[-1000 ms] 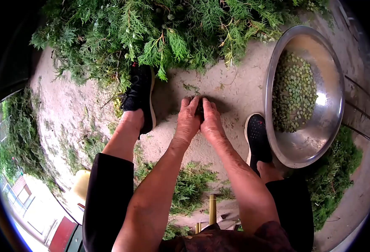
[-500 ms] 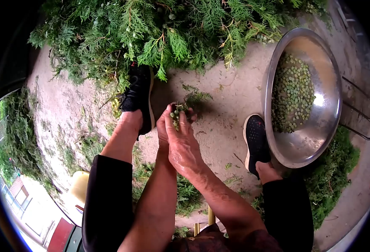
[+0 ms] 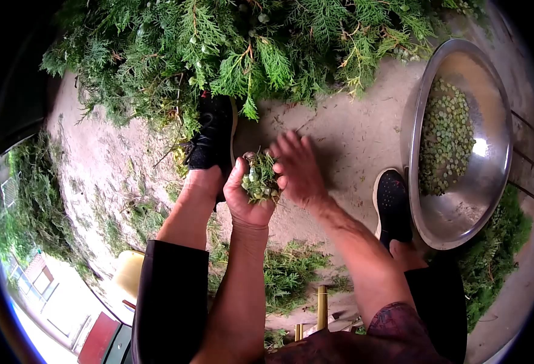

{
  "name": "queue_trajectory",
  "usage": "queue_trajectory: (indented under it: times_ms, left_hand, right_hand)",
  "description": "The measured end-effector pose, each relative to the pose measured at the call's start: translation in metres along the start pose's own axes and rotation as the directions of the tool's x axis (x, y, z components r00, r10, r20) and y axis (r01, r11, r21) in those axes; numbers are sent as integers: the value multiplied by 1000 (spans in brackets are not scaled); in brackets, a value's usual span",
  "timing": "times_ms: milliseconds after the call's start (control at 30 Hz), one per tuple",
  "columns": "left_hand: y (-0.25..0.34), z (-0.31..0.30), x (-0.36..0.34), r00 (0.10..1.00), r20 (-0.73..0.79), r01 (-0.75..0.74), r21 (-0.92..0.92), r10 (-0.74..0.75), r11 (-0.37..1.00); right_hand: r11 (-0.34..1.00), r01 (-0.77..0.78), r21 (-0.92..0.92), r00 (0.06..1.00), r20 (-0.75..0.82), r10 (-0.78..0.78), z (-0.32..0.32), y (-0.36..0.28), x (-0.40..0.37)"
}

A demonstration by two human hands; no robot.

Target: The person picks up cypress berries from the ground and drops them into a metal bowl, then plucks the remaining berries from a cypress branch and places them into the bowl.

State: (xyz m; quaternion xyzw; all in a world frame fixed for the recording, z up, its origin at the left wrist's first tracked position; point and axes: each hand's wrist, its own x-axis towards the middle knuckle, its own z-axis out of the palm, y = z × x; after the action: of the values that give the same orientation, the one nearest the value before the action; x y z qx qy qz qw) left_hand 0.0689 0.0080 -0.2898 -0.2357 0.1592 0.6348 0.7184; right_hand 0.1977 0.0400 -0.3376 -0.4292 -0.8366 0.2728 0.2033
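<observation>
My left hand [image 3: 247, 201] is closed around a small bunch of conifer sprigs [image 3: 261, 182] with round pale-green cones, held up between my shins. The thumb presses along the left side of the bunch, and the other fingers are mostly hidden beneath it. My right hand [image 3: 300, 173] is just to the right, its fingers apart and slightly blurred, with the thumb close to the edge of the bunch. A wide metal basin [image 3: 488, 188] stands to the right, with many loose green cones [image 3: 446, 136] inside.
A big heap of leafy conifer branches [image 3: 267, 54] spreads across the far side. My two black shoes [image 3: 209, 133] stand on the concrete floor. Plucked greenery [image 3: 288, 273] lies below my arms, more beneath the basin. A yellow seat [image 3: 130, 271] is at the lower left.
My right hand has come away from the bunch to the right and its fingers have spread. The bunch stays in my left hand, now more in sight. The whole view has shifted slightly.
</observation>
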Motion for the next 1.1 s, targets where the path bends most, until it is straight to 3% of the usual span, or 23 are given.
queue_trajectory:
  times_ms: [33,67,100,167,200,233,267,300,333,367,400,433,500,567,600,633,700,767,833,933,1033,1100]
  left_hand:
    - [1,4,0,999,30,19,5,-19,1000]
    - [1,3,-1,998,40,45,14,-45,999]
    - [-8,20,-2,996,85,-8,-26,11,1000]
    - [-17,34,-8,999,53,-4,-43,6,999]
    - [-24,45,-13,999,38,-8,-37,10,999]
    - [-30,56,-20,1000,19,-18,-20,19,1000]
    - [-36,65,-28,1000,1,-7,-38,7,999]
    - [-41,76,-38,1000,-16,2,-54,-3,999]
    - [-47,88,-50,1000,-3,1,-47,-1,999]
    - [-52,100,-63,999,-46,6,-44,-8,999]
    - [-56,109,-77,998,-57,20,-49,-23,999]
    - [-59,120,-91,997,-63,36,-54,-40,998]
    - [-63,144,-123,996,-48,72,-8,-73,997]
    - [-63,157,-155,990,-85,104,-61,-109,993]
    - [-65,171,-176,992,-87,88,-7,-88,996]
    - [-65,177,-195,992,-56,113,49,-111,992]
    - [-68,188,-230,985,-158,87,86,-73,992]
    - [-69,188,-261,995,-75,80,105,-73,991]
    - [-72,191,-293,997,-46,60,117,-55,991]
    - [-82,194,-332,1000,-24,13,77,-12,997]
    - [-93,205,-365,999,29,-19,27,18,999]
    - [-97,206,-381,996,92,-9,-5,9,1000]
  right_hand:
    - [975,11,220,998,52,-24,9,-23,-29]
    - [830,-130,542,977,214,13,27,-53,-75]
    - [516,-368,773,912,408,39,46,-80,-123]
    - [-41,-673,739,721,667,190,50,-118,-173]
    - [-357,-679,641,571,767,292,37,-133,-173]
    - [-3,-608,794,722,554,414,24,-127,-165]
    - [477,-527,703,818,268,509,10,-120,-154]
    - [758,-490,431,835,-18,550,-8,-115,-140]
    - [591,-656,469,664,-16,748,-34,-116,-111]
    - [425,-685,592,542,24,840,-58,-112,-85]
    - [189,-396,899,520,50,853,-82,-116,-62]
    - [54,-276,960,468,85,880,-126,-137,-32]
    - [58,-175,983,668,75,740,-163,-149,-24]
    - [27,-95,995,780,58,623,-210,-194,-17]
    - [169,-156,973,839,40,542,-228,-215,-18]
    - [221,-293,930,844,143,517,-245,-236,-23]
    - [306,-237,922,914,105,392,-249,-269,-36]
    - [453,-237,859,950,107,294,-256,-299,-54]
    - [349,-285,893,944,198,264,-264,-329,-73]
    - [360,-251,899,925,113,363,-267,-362,-95]
    - [287,-75,955,939,-29,341,-271,-385,-112]
    - [182,-21,983,939,-43,341,-276,-398,-123]
